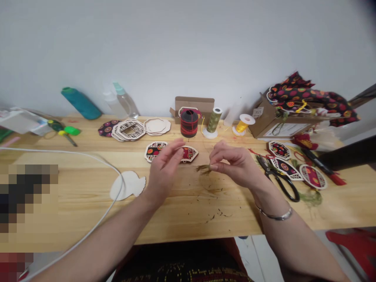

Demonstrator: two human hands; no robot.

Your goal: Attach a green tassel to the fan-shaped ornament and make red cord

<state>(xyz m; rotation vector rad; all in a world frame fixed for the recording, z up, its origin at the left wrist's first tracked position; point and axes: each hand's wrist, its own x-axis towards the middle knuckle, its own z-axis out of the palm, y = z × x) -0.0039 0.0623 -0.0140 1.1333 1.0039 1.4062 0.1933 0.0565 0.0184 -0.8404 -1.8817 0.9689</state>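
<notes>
Right hand (235, 162): was closed in a pinch, thumb against fingertips, with hold of a tuft of olive-brown thread (202, 169).
Tuft: stuck out leftward from the pinch, its loose ends fanned between the two hands; whether it touched the wood could not be told.
Left hand (166, 164): was open and raised, fingers extended close together, palm turned toward the tuft; nothing showed in its grasp.
Bracelet (277, 216): circled the right wrist, silvery.
Tabletop (182, 225): was pale wood, with dark scraps (219, 214) scattered on the near side of the tuft.
Framed pieces: one rounded panel (152, 151) and one pointed panel (190, 153) lay just behind the left hand, partly hidden by it.
White cutout (125, 186): lay flat beside the left forearm, a white cable (70, 150) running across it.
Spools: a black reel wound with red cord (188, 124), a green spool (214, 121) and a yellow spool (241, 124) stood in a row farther back.
Scissors (269, 171): lay right of the right hand, black-handled, near an oval patterned piece (313, 176).
Carton (255, 122): stood at the back right, dark printed fabric (311, 94) heaped on top.
Lattice frames (129, 129): lay stacked at the back left, in front of a tilted teal cone (80, 102).
</notes>
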